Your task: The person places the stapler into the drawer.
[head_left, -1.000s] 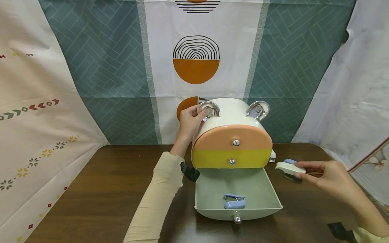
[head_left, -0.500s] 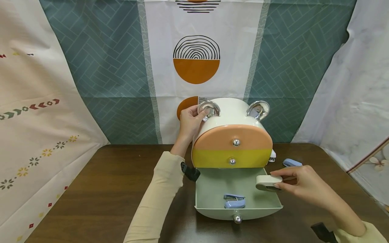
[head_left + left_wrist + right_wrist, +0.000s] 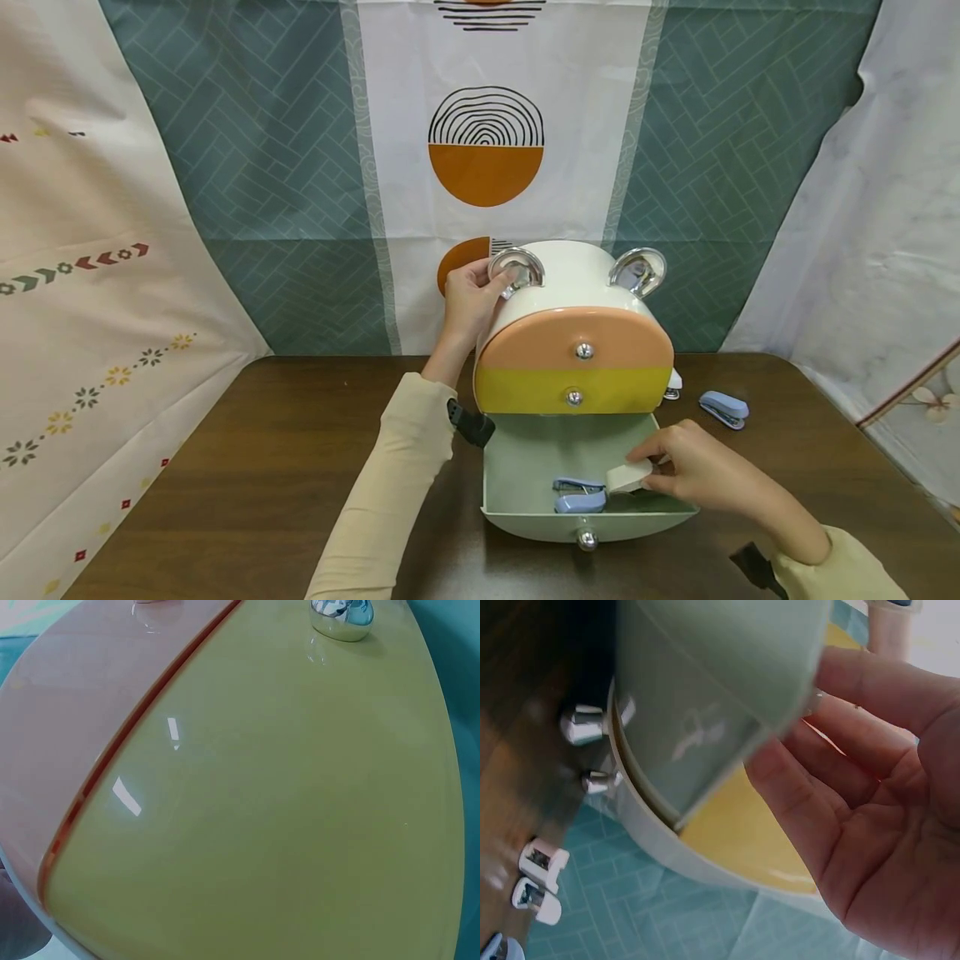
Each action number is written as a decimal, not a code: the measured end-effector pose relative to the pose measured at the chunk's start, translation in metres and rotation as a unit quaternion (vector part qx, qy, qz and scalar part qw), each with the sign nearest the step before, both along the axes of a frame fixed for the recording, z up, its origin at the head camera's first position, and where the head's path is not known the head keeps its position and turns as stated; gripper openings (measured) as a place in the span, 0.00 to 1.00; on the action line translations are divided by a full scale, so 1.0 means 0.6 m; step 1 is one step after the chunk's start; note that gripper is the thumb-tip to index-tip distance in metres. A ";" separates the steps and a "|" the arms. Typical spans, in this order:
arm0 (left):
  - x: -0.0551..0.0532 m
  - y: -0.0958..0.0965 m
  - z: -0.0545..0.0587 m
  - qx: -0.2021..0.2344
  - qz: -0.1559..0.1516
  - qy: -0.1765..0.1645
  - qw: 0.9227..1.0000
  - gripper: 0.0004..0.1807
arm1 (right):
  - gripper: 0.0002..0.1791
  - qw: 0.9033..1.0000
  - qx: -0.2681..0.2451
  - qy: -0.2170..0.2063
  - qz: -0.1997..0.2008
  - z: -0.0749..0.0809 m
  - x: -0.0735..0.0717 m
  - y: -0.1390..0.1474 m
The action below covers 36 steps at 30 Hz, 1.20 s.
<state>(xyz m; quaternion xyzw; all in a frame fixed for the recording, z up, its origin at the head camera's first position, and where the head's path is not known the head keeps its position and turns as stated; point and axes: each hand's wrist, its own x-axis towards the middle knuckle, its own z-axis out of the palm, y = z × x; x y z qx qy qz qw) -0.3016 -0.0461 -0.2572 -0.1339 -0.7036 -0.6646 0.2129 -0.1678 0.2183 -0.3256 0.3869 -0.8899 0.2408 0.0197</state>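
Note:
A rounded small chest has a white shell [image 3: 567, 275], an orange front [image 3: 540, 337] and a yellow front [image 3: 525, 392]. Its bottom green drawer [image 3: 517, 450] is pulled out. At the chest's left silver ear [image 3: 517, 268], my left hand [image 3: 468, 304] grips the rim between thumb and fingers. My right hand [image 3: 693, 467] reaches into the drawer and pinches a white stapler [image 3: 627, 478]. That stapler is beside a light-blue stapler [image 3: 581, 497] lying near the drawer's front wall. From the right wrist, the drawer wall [image 3: 720, 697] hides what the right fingers [image 3: 784, 780] hold.
Right of the chest, another blue stapler [image 3: 724, 408] lies on the brown table [image 3: 300, 467]. A white stapler [image 3: 672, 383] shows partly behind the chest's right side. A silver knob [image 3: 587, 540] sticks out from the drawer front. Patterned cloth [image 3: 480, 325] hangs behind the table.
My right hand has carried the white stapler leftward from above the table at the right, over the drawer's edge and down inside. The left hand has stayed at the ear.

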 end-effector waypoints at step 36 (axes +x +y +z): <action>-0.001 0.000 0.000 0.004 -0.006 0.010 1.000 0.12 | 0.12 0.985 -0.045 -0.169 0.006 -0.048 -0.016 -0.044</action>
